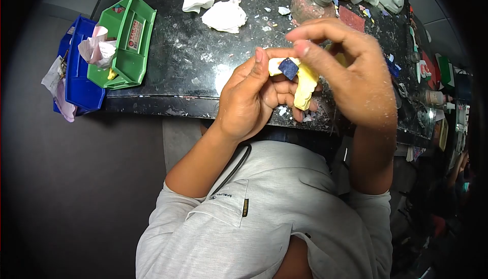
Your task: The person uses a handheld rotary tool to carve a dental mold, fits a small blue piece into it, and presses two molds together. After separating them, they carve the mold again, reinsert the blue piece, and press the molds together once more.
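Cast (307, 83) lies in left grip (244, 96); fingers (286, 87) beneath.

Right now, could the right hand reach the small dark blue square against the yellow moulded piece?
Probably yes: the right hand is raised close by, and nothing visible covers the dark blue square.

Site: a workshop, small bench work. Evidence: black bench (175, 70), its top scuffed, smeared white and strewn with pale chips (283, 11). Bench's left end: green bin (145, 35) and blue bin (84, 90), each with paper (104, 50). Bench's far side: crumpled white wads (224, 16), round stained jar (307, 8), rough red sheet (352, 18). Bench's right end: bottle (435, 97) amid small clutter.
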Demonstrator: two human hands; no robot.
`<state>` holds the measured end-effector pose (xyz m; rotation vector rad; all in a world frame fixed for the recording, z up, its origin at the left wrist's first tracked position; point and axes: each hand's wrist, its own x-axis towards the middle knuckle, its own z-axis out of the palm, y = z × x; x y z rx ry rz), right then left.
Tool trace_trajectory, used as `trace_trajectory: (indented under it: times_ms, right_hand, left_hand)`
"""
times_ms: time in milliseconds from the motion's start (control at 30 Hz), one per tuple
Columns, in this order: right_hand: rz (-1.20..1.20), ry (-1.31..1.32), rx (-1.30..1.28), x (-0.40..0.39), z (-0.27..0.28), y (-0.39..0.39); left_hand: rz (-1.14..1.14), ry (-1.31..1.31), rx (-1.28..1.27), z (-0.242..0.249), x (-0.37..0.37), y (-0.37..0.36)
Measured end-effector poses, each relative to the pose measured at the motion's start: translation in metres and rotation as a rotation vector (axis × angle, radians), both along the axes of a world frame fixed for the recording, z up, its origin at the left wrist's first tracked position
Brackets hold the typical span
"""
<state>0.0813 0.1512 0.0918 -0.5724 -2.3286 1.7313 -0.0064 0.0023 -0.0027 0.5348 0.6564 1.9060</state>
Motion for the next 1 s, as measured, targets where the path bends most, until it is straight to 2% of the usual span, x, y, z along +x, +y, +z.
trace_trajectory:
  times_ms: [33,100,133,167,233,300,367,533,600,633,733,767,833,867,1000]
  right_hand:
    - [0.002,0.000,0.001,0.002,-0.002,0.005]
    - [-0.083,0.106,0.419,0.011,-0.007,0.024]
    - [-0.191,0.055,0.466,0.017,-0.006,0.028]
    - [-0.185,0.058,0.469,0.023,-0.007,0.032]
    - [-0.266,-0.076,0.877,0.037,-0.016,0.043]
    - [-0.270,-0.103,0.971,0.042,-0.026,0.046]
    - [-0.183,-0.216,0.717,0.040,-0.026,0.042]
    - [-0.169,-0.173,0.629,0.045,-0.033,0.052]
    - [-0.195,-0.109,0.404,0.047,-0.032,0.057]
    - [-0.195,-0.106,0.405,0.048,-0.033,0.058]
    - [-0.293,0.235,-0.329,0.048,-0.037,0.060]
    - [-0.294,0.236,-0.327,0.051,-0.033,0.059]
    - [-0.172,0.243,-0.614,0.053,-0.017,0.052]
    - [-0.022,0.287,-0.752,0.061,-0.030,0.071]
    - [0.159,0.406,-0.885,0.056,-0.013,0.061]
  left_hand:
    - [-0.015,0.021,0.001,0.000,-0.001,0.000]
    - [0.002,0.007,-0.001,0.001,-0.001,-0.001]
    - [0.016,-0.007,-0.004,0.001,-0.001,-0.001]
    - [0.022,-0.007,0.000,0.001,-0.001,-0.001]
    - [0.112,0.011,0.030,0.001,0.002,0.000]
    - [0.136,0.034,0.049,0.001,0.006,0.001]
    - [0.158,0.063,0.068,0.001,0.009,0.001]
    - [0.202,0.119,0.129,0.002,0.011,0.000]
    - [0.227,0.152,0.141,-0.001,0.011,-0.001]
    - [0.241,0.178,0.143,-0.002,0.011,-0.001]
    - [0.265,0.169,0.168,-0.004,0.014,0.001]
    - [0.274,0.132,0.189,-0.004,0.015,0.002]
    - [0.280,0.146,0.190,-0.005,0.016,0.002]
    - [0.287,0.163,0.188,-0.005,0.016,0.002]
    - [0.321,0.227,0.166,-0.003,0.017,0.002]
